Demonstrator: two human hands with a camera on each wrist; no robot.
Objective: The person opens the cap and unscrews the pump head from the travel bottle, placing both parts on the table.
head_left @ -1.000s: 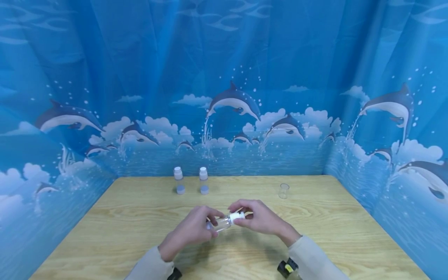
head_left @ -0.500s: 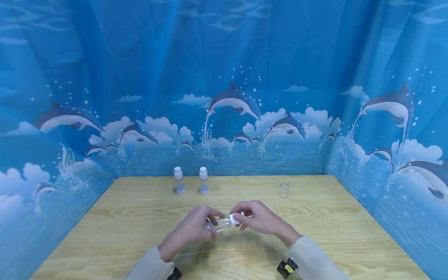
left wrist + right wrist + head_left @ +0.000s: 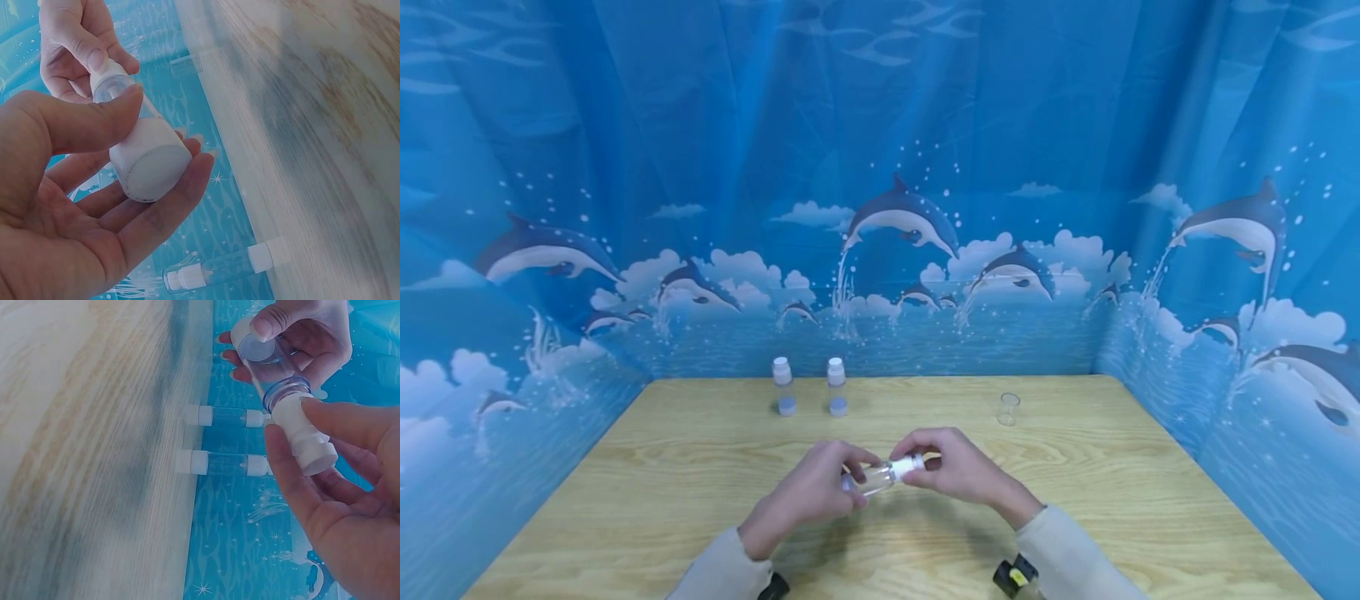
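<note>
A small clear bottle with a white base is held tilted above the table, between both hands. My left hand grips its lower body, and the white base faces the left wrist camera. At the other end my right hand pinches the white pump top between thumb and fingers. The pump top sits at the bottle's neck; whether its thread is tight cannot be seen. A clear cap stands on the table beyond my right hand.
Two similar bottles with white tops, a left one and a right one, stand upright near the back of the wooden table. A blue dolphin-print curtain hangs along the table's back and sides.
My right thumb and fingers rolled over the pump top half a second ago and are now back around it, close to their earlier pose. My left hand and the bottle body stay put.
</note>
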